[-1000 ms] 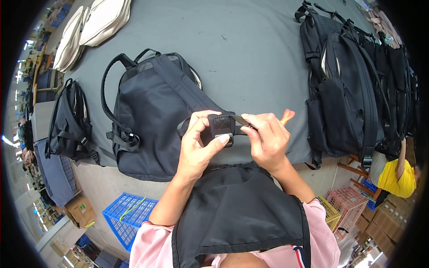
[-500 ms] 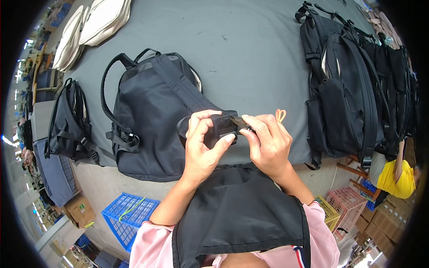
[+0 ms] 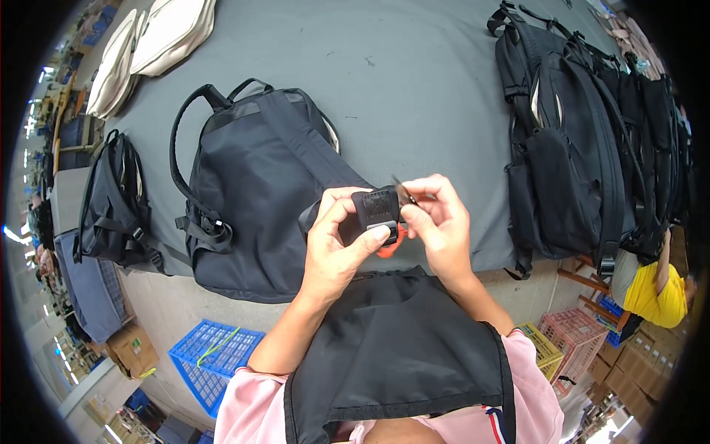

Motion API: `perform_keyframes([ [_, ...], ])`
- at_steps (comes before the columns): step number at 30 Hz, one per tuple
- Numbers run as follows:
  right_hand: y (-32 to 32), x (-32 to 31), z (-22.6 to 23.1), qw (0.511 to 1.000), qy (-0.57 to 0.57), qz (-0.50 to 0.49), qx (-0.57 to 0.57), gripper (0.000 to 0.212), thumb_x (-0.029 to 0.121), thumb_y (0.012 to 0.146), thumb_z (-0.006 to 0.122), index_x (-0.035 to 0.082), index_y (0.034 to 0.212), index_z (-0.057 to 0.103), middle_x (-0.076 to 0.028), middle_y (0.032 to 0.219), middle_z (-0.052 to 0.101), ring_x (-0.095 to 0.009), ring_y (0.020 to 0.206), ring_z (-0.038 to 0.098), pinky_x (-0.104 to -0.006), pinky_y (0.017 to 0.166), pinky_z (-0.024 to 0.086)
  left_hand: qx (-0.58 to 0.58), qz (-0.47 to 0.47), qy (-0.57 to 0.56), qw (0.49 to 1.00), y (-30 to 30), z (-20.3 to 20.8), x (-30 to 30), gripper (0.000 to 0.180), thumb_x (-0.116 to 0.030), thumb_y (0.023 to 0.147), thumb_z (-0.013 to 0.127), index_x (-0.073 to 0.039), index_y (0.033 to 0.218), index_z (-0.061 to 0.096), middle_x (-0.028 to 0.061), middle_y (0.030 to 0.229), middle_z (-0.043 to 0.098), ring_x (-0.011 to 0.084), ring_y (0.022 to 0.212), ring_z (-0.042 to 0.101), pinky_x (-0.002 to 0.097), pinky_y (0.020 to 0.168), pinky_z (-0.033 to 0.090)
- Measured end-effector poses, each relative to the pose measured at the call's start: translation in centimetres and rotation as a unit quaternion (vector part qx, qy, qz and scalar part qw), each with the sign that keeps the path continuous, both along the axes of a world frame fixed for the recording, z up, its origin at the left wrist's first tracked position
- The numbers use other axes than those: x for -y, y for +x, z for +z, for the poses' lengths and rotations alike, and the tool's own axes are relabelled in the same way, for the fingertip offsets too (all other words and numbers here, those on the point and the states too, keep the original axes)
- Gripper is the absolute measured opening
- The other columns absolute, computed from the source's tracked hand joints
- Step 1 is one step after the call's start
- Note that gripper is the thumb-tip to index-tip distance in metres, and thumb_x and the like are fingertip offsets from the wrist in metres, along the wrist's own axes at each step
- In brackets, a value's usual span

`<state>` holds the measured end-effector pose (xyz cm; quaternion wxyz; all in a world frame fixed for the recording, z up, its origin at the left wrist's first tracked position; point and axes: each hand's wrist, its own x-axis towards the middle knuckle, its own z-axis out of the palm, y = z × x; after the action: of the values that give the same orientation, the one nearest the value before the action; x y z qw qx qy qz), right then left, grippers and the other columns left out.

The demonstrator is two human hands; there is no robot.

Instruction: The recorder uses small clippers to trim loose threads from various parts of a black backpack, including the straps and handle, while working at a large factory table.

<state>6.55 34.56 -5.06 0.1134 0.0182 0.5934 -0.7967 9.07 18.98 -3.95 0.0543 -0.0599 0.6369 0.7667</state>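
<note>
A black backpack (image 3: 251,177) lies on the grey table, one shoulder strap (image 3: 307,144) stretched toward me. My left hand (image 3: 334,240) pinches the lower end of that strap, where a patch of stitched webbing (image 3: 378,204) and a black buckle (image 3: 382,230) show under the thumb. Beside it, my right hand (image 3: 441,226) grips small scissors, their dark blades (image 3: 404,192) blurred near the webbing's right edge. An orange-red part (image 3: 392,243), seemingly the scissors' handle, shows below the buckle. The fingers partly hide the scissors' middle.
Several black backpacks (image 3: 566,163) stand in a row on the right, and a smaller one (image 3: 115,203) at the left edge. Cream bags (image 3: 174,33) lie at the far left. Below the table are a blue crate (image 3: 214,355) and a pink crate (image 3: 573,337). A person in yellow (image 3: 654,296) is at right.
My right hand has turned and moved slightly left and up, tipping the scissors' blades upward. The orange part has shifted from above my right hand to below the buckle. My left hand keeps its hold.
</note>
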Motion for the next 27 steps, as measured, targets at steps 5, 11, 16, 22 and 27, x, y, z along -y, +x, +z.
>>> perform_keyframes([
  [5,0.3,-1.0,0.8,0.886,0.358,-0.031,-0.294,0.022,0.003,0.074,0.070,0.003,0.095,0.063,-0.008,0.080,0.060,-0.019,0.064,0.059,-0.0272,0.057,0.046,0.002,-0.001,-0.010,1.000,0.0,0.0,0.0,0.026,-0.012,0.079,0.073,0.000,0.099,0.062,0.0056,0.110,0.048,0.0147,0.103,0.049,0.0277,0.090,0.042],
  [11,-0.5,-1.8,0.7,0.795,0.450,-0.033,-0.405,0.029,0.008,0.069,0.073,0.005,0.097,0.064,-0.005,0.077,0.060,-0.021,0.060,0.056,-0.0312,0.054,0.042,-0.006,-0.011,-0.036,0.999,-0.2,-0.1,0.2,0.026,-0.011,0.078,0.073,0.000,0.098,0.061,0.0055,0.110,0.048,0.0143,0.102,0.049,0.0277,0.091,0.041],
  [16,-1.4,-2.3,0.9,0.764,0.458,-0.009,-0.454,0.030,0.009,0.068,0.074,0.005,0.096,0.064,-0.005,0.078,0.060,-0.020,0.060,0.054,-0.0308,0.053,0.040,-0.002,-0.019,-0.032,0.999,0.0,-0.4,0.4,0.024,-0.009,0.078,0.072,0.000,0.098,0.061,0.0055,0.109,0.048,0.0143,0.102,0.049,0.0273,0.090,0.041],
  [22,-1.8,-2.9,0.9,0.774,0.446,0.042,-0.447,0.029,0.009,0.068,0.074,0.007,0.095,0.064,-0.002,0.078,0.059,-0.020,0.061,0.054,-0.0309,0.052,0.040,0.020,-0.015,-0.003,1.000,0.0,-0.3,0.6,0.022,-0.005,0.075,0.071,-0.001,0.094,0.062,0.0053,0.111,0.051,0.0139,0.103,0.048,0.0267,0.091,0.038],
  [27,-2.2,-2.6,0.5,0.796,0.409,0.047,-0.444,0.028,0.010,0.068,0.073,0.007,0.095,0.063,-0.003,0.077,0.059,-0.020,0.062,0.057,-0.0316,0.052,0.041,0.031,-0.016,0.011,0.999,0.0,-0.1,0.7,0.022,-0.005,0.074,0.070,-0.002,0.095,0.063,0.0052,0.111,0.051,0.0139,0.103,0.048,0.0271,0.091,0.039],
])
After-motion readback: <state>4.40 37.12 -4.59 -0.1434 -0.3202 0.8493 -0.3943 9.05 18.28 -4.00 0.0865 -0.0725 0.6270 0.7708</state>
